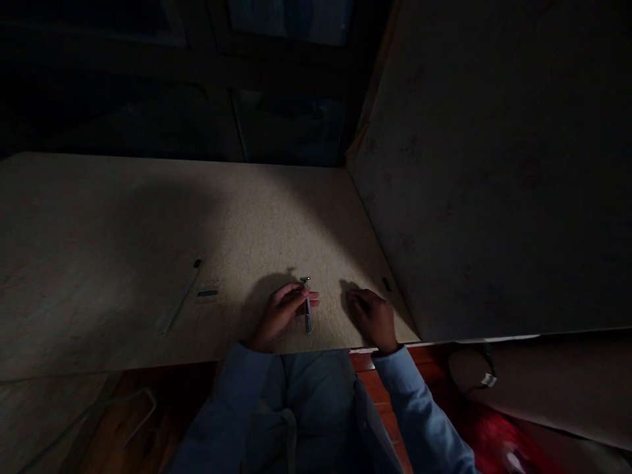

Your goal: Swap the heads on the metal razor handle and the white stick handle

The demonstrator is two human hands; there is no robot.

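A slim metallic T-shaped razor-like tool (309, 315) is held upright-ish above the near edge of the pale patterned counter (257, 217), pinched by the left hand (284, 311), while the loosely curled right hand (374, 316) is rested at right, its fingertips' contact unclear

My left grip (284, 313) is pinched shut, thumb against index finger, other fingers reaching out to the right; level with it, well apart, my right grip (372, 316) curls loosely, knuckles up, both forearms rising from below.
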